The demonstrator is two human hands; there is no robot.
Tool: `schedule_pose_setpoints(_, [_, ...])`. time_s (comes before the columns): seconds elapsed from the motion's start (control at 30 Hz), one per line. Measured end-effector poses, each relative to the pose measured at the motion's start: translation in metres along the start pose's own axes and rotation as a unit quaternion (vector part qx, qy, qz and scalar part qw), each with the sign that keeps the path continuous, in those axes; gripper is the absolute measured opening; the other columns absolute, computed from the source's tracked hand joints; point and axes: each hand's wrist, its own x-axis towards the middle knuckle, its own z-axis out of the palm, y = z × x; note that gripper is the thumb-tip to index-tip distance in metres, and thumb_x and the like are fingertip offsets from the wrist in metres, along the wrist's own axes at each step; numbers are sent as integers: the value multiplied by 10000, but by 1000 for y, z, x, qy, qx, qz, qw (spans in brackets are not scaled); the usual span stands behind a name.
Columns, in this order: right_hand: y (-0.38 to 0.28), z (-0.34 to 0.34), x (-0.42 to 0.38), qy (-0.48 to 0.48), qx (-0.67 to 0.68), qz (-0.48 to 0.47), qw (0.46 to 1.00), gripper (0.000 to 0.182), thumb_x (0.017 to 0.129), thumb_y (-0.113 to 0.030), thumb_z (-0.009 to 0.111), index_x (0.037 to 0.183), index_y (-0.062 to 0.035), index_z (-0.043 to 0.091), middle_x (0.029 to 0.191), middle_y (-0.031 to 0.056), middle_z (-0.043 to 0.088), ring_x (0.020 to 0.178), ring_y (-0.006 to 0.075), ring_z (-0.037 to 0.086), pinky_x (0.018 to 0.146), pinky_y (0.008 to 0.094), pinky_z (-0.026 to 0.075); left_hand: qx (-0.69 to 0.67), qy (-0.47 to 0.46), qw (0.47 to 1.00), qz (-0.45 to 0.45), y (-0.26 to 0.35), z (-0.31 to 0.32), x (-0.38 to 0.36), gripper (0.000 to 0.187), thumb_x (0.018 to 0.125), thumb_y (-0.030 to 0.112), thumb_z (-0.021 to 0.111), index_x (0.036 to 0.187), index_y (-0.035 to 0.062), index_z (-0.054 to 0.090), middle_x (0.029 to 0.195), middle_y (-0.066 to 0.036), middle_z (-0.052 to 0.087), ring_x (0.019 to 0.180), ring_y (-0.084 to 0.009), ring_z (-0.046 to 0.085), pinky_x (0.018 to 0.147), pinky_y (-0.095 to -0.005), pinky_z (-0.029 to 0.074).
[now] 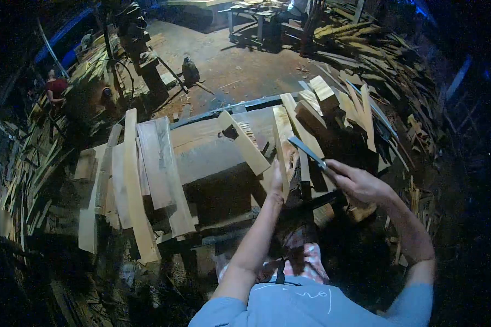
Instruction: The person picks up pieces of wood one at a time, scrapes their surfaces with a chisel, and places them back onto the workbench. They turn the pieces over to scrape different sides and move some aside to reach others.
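Observation:
My right hand (350, 179) is closed around the handle end of a flat-bladed tool that looks like a chisel (306, 151). Its straight grey blade points up and left, over the wooden pieces on the bench. My left hand (277, 177) lies along the left side of a pale wooden block (282, 129), its fingers stretched out and seen edge-on; the thumb is hard to make out. A short board (244, 143) slants just left of that hand. Right of the block, another pale board (305, 124) leans beside the blade.
Long planks (138, 191) lie across the workbench (210, 158) on the left. Wood offcuts (323, 90) stand at its right end. Heaped timber strips (365, 46) line both sides. A person (55, 88) is at the far left. Another table (256, 12) stands behind.

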Motion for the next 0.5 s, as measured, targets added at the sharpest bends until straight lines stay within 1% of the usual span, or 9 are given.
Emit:
schedule_pose_setpoints(0.17, [-36, -19, -21, -60, 35, 90, 994, 475, 902, -265, 405, 1357, -167, 309, 931, 160, 578, 844, 246, 580, 756, 351, 452, -12, 66, 996, -67, 28, 47, -21, 484, 971, 360, 186, 1335, 51, 260, 1330, -141, 370, 1215, -268, 399, 1023, -388, 351])
schedule_pose_setpoints(0.2, [-27, -19, -8, -43, 46, 38, 997, 472, 896, -212, 384, 1354, -127, 310, 725, 47, 499, 671, 116, 516, 631, 276, 446, -8, 64, 996, -67, 29, 48, -21, 484, 971, 360, 186, 1335, 51, 260, 1330, -141, 370, 1215, -268, 399, 1023, -388, 351])
schedule_pose_setpoints(0.23, [-25, -20, 11, -12, 5, 12, 1000, 472, 900, -233, 388, 1352, -122, 309, 720, 67, 530, 643, 155, 541, 620, 297, 455, 16, 39, 997, -69, 29, 46, -21, 489, 970, 369, 185, 1329, 48, 272, 1320, -138, 380, 1204, -269, 410, 1017, -387, 358])
schedule_pose_setpoints(0.27, [39, -6, 62, 111, -86, -203, 969, 461, 909, -270, 382, 1334, -100, 322, 711, 89, 545, 625, 196, 557, 624, 323, 469, 40, 13, 997, -70, 29, 44, -18, 495, 968, 377, 184, 1322, 45, 283, 1309, -136, 391, 1193, -271, 420, 1011, -386, 364])
schedule_pose_setpoints(0.3, [1, -24, 71, 19, -17, -39, 999, 457, 916, -313, 382, 1300, -69, 345, 708, 100, 539, 641, 221, 563, 644, 338, 476, 22, -7, 998, -50, 13, 18, -5, 501, 967, 386, 186, 1332, 58, 285, 1303, -124, 398, 1188, -255, 424, 1010, -374, 364])
schedule_pose_setpoints(0.37, [0, -34, 116, 2, 72, 31, 997, 421, 915, -378, 398, 1185, -56, 415, 664, 77, 502, 533, 159, 498, 487, 298, 430, 66, 18, 994, -80, 27, 38, -14, 500, 968, 382, 191, 1342, 61, 277, 1308, -120, 394, 1193, -245, 418, 1018, -365, 352])
schedule_pose_setpoints(0.4, [18, -35, 146, -6, 124, 43, 991, 343, 914, -382, 401, 1053, -71, 437, 605, 32, 435, 460, 123, 440, 415, 276, 391, 102, 46, 988, -110, 34, 49, -18, 500, 968, 377, 196, 1351, 63, 270, 1313, -117, 391, 1199, -235, 411, 1026, -356, 341])
schedule_pose_setpoints(0.43, [40, -30, 177, -7, 145, 9, 989, 318, 913, -382, 405, 1008, -79, 428, 587, 19, 404, 449, 118, 434, 409, 274, 389, 39, -25, 997, -62, 16, 16, -2, 495, 969, 360, 223, 1362, 61, 261, 1328, -113, 381, 1218, -226, 390, 1046, -340, 309])
schedule_pose_setpoints(0.5, [34, -29, 182, 26, 172, -8, 985, 302, 913, -378, 410, 980, -84, 426, 569, 4, 379, 441, 112, 431, 408, 271, 388, 15, -42, 995, -89, 14, -9, 2, 491, 966, 349, 244, 1360, 57, 267, 1333, -112, 380, 1226, -230, 381, 1052, -334, 298])
